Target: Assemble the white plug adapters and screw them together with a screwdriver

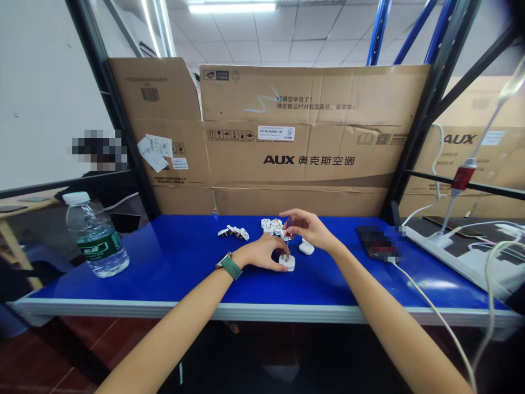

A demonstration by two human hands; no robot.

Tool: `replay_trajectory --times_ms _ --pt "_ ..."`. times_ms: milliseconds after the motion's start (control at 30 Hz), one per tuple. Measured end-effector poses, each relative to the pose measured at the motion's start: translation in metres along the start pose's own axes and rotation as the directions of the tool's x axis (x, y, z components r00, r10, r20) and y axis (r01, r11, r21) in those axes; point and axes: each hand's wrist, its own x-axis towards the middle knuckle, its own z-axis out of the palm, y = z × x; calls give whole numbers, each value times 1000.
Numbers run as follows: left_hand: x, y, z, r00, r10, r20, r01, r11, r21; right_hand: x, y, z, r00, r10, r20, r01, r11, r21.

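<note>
My left hand (263,253) grips a white plug (289,265) against the blue tabletop, thumb and fingers around its sides. In my right hand (309,229) is a screwdriver (287,246), its thin shaft upright and its tip down at the plug's top. Part of the screwdriver's reddish handle is hidden by my fingers. Just behind my hands stand several white plugs (272,224) with their pins up. A white plug part (306,247) lies right of the held plug. To the left is a small pile of white pieces with metal pins (233,233).
A water bottle (96,238) stands at the table's left. On the right lies a phone (377,243) with a white cable (430,306), near a white power strip (455,262). Cardboard (311,137) walls off the back. Beyond the left side is a blurred person (100,150).
</note>
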Motion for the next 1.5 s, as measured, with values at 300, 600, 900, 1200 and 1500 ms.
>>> replay_trajectory --times_ms 300,600,900,1200,1500 --pt "0 -5 4 1000 11 -6 -12 999 -42 1 -1 -6 990 -95 -106 99 994 40" --pt "4 -15 -1 977 -20 -213 -12 989 -149 5 5 -9 948 -106 -301 113 994 6" --pt "2 -20 -7 962 -97 -254 129 985 112 7 12 -16 874 -156 -461 137 988 -74" --pt "-2 -19 -9 974 -113 -195 149 972 180 2 17 -18 950 -103 -293 6 949 -314" --pt "-1 8 -5 991 131 -40 -130 991 16 -3 21 -24 994 37 -101 -100 678 -728"
